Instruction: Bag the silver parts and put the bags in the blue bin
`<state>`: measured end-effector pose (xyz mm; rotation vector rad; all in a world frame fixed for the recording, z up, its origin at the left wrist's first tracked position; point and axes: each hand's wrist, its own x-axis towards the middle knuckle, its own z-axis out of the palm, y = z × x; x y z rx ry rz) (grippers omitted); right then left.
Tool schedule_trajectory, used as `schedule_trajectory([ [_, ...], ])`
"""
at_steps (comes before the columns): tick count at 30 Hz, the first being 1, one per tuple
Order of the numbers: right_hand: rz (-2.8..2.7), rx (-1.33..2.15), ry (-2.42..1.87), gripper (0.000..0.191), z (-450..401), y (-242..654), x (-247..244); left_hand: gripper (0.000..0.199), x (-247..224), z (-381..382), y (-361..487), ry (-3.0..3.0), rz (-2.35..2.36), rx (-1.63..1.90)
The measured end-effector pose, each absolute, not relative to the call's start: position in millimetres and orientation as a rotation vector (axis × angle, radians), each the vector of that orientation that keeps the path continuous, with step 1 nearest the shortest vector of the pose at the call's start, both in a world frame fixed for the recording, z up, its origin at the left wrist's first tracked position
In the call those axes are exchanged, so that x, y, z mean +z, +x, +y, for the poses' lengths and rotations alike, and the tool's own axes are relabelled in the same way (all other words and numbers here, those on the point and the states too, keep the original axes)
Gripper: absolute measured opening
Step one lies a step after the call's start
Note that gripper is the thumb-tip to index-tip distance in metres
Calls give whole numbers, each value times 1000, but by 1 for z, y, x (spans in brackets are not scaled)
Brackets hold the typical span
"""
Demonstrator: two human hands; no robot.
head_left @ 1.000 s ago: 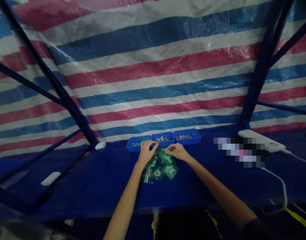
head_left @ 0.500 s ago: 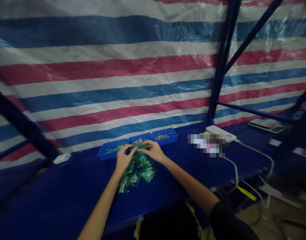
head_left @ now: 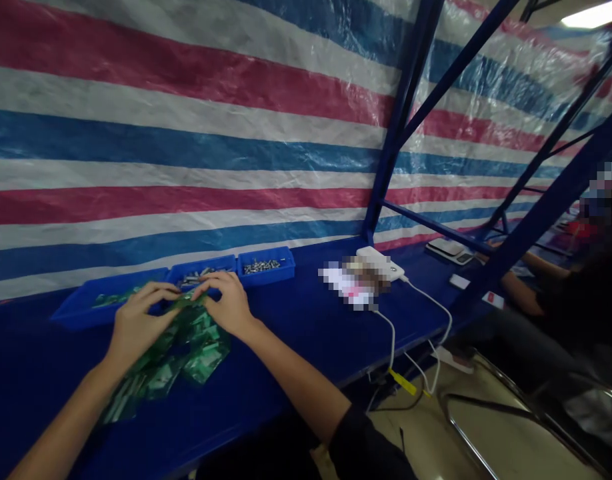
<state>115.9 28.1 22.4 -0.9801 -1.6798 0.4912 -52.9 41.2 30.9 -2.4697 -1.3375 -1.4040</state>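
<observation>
Both hands meet above a pile of small green plastic bags [head_left: 203,353] on the blue table. My left hand [head_left: 142,315] has its thumb and fingers pinched on the edge of a green bag at the top of the pile. From the other side, my right hand [head_left: 227,301] pinches the same bag. Behind them stand three blue bins: the left bin [head_left: 76,308] has green bags in it, the middle bin [head_left: 175,273] holds small metal parts partly hidden by my right hand, and the right bin [head_left: 286,269] holds small metal pieces.
To the right lie a white power bank [head_left: 369,255] with a cable and a blurred item. A blue metal frame [head_left: 386,173] rises behind them. Farther right are a small scale [head_left: 449,250] and a seated person [head_left: 576,287] with arms at the table. Striped sheeting hangs behind.
The view has swung to the right, so the hands, bags and bins appear farther left, and the person at the right has come into view. Both hands remain pinched together over the bags.
</observation>
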Motion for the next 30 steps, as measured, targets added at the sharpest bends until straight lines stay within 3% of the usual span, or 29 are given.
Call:
schedule_trajectory([
  [9, -1404, 518, -1081, 12, 26, 121, 33, 9, 62, 41, -22, -2221, -1329, -1395],
  [15, -1340, 483, -1080, 9, 25, 122, 38, 15, 49, 52, -24, -2193, -1415, -1349],
  [24, -1499, 447, -1066, 25, 26, 122, 34, 26, 34, 54, -28, -2347, -1421, -1163],
  [30, -1486, 443, -1113, 18, 27, 125, 34, 22, 36, 47, -24, -2363, -1440, -1221],
])
